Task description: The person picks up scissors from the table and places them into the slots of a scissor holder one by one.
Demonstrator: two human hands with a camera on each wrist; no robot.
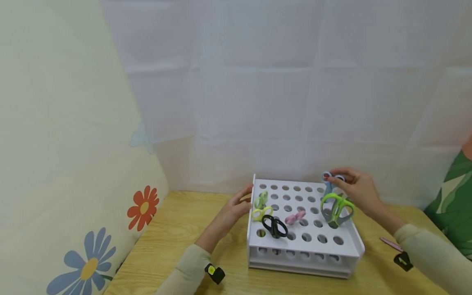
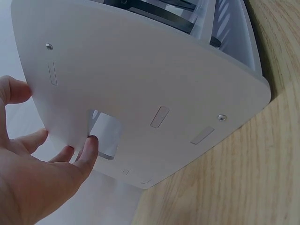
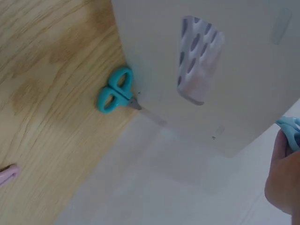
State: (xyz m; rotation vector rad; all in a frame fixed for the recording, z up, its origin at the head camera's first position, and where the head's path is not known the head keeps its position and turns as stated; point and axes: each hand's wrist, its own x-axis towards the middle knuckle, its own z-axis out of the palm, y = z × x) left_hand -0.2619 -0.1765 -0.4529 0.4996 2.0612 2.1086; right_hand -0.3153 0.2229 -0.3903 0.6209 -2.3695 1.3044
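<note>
A white rack (image 1: 280,242) with rows of round holes stands on the table. My right hand (image 1: 355,188) pinches light blue scissors (image 1: 328,187) by the handles over its back right corner; the blade tips are hidden. My left hand (image 1: 230,213) touches the rack's left side panel (image 2: 126,70), one fingertip by the rectangular cutout. Green scissors (image 1: 261,199), yellow scissors (image 1: 258,214), black scissors (image 1: 275,226) and pink scissors (image 1: 295,217) stand in the holes at left and middle. Large lime-green scissors (image 1: 337,209) stand at the right, just in front of my right hand.
Teal scissors (image 3: 115,91) lie on the wooden table (image 3: 56,93) beside the rack's right panel (image 3: 150,47). A pink item (image 1: 391,244) lies farther right, partly hidden by my sleeve. A white sheet (image 1: 258,102) hangs behind the rack, and a flower-patterned cloth (image 1: 73,143) borders the left.
</note>
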